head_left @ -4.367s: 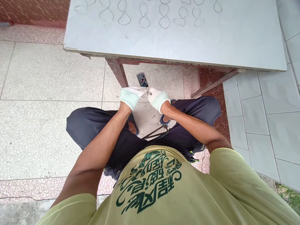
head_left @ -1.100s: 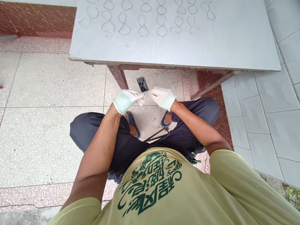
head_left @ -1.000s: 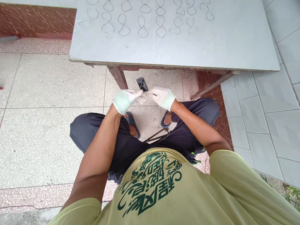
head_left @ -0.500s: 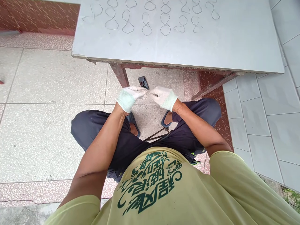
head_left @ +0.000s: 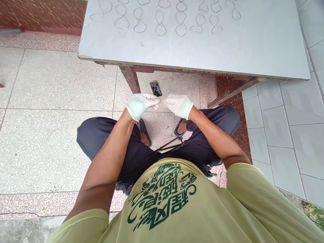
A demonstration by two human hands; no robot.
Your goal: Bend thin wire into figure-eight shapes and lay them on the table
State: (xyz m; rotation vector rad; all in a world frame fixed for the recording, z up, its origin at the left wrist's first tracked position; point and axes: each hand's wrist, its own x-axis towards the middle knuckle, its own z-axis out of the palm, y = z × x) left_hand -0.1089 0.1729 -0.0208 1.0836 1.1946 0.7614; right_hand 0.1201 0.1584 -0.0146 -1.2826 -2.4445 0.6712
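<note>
In white gloves with pale green cuffs, my two hands meet fingertip to fingertip over the floor, just in front of the table edge. My left hand point(head_left: 144, 103) is closed, thumb and fingers pinched together. Opposite it, my right hand point(head_left: 175, 103) is closed in a pinch too, its fingertips almost touching the left ones. Whatever lies between the fingertips is too thin and too hidden to make out. Beyond them, several thin wire pieces bent into figure-eights, one a closed double loop point(head_left: 181, 24), lie in rows on the white tabletop point(head_left: 227, 50).
A dark phone point(head_left: 155, 89) lies on the floor under the table edge, just beyond my hands. A wooden table leg point(head_left: 131, 79) stands at the left. My knees flank the hands, and a tiled wall point(head_left: 274, 116) rises at the right.
My right fingers have closed further, and the fingertips of both hands are nearer each other. The view has shifted slightly, so the table's wires appear a little higher and further right.
</note>
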